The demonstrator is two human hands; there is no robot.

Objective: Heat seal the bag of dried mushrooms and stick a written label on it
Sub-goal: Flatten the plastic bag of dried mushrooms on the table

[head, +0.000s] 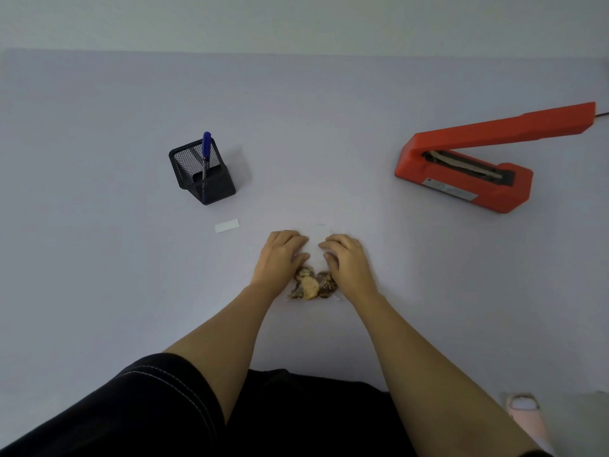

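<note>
Pressing bag [313, 258] mid-table, both hands [282, 255], clear surroundings.

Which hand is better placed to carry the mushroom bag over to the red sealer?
Probably the right hand. Both hands rest on the bag, but the open red sealer sits on the right side of the table, so the left hand would have to cross over.

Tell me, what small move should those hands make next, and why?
Probably lift the bag of mushrooms toward the red heat sealer. Both the left hand and the right hand rest on the bag's clear top, the sealer's arm stands raised, and the blank label lies untouched.
</note>
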